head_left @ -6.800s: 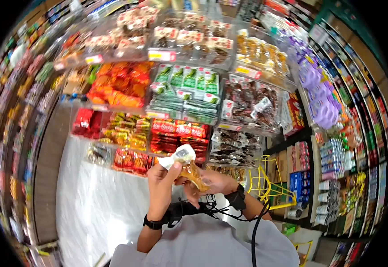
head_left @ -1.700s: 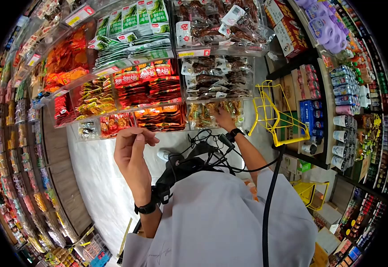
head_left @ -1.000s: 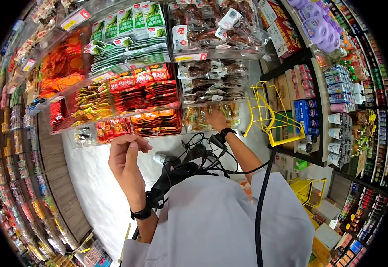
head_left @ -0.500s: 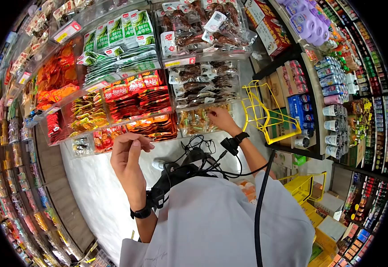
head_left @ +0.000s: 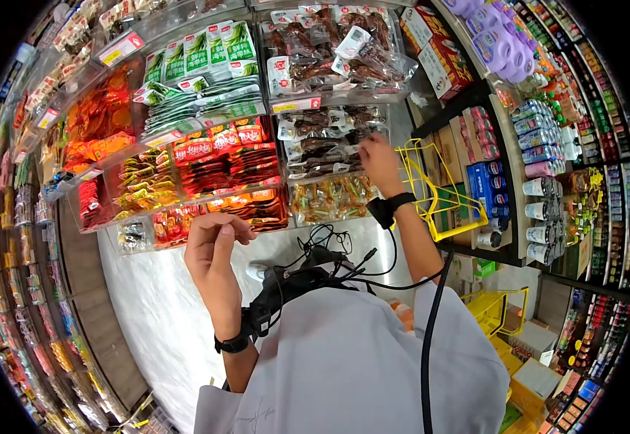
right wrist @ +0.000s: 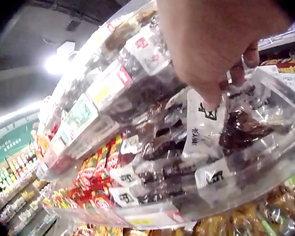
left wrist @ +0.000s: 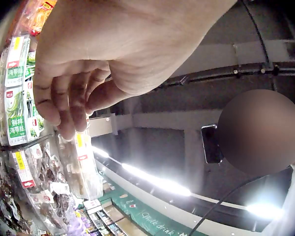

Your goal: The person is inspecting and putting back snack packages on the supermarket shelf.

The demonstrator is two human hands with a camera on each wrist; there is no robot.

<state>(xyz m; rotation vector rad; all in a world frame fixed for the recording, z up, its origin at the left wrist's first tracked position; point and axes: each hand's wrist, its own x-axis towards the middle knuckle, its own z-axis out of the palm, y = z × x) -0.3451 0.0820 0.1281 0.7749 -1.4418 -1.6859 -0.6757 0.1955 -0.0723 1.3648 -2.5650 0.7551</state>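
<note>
My right hand (head_left: 382, 170) is over the lower bin of dark, clear-wrapped snack packets (head_left: 318, 148). In the right wrist view the thumb of that hand (right wrist: 216, 44) lies on the white label of a packet (right wrist: 201, 125), with the fingers curled at its upper edge and partly hidden. My left hand (head_left: 217, 267) hangs in front of the lower bins, its fingers loosely curled around nothing. The left wrist view also shows this hand (left wrist: 103, 64) without anything in it. Amber-coloured packets (head_left: 333, 199) fill the bin below the dark ones.
Red packets (head_left: 232, 163) and green-white packets (head_left: 203, 54) fill bins on the left. A yellow wire rack (head_left: 441, 192) stands right of my right hand, beside a shelf with a blue drink pack (head_left: 488, 188). Black cables (head_left: 358, 271) hang before my body.
My right hand has moved from the amber packets up to the dark packets. My left hand stays raised, loosely curled. The clear-wrapped item held in both hands earlier is no longer in them.
</note>
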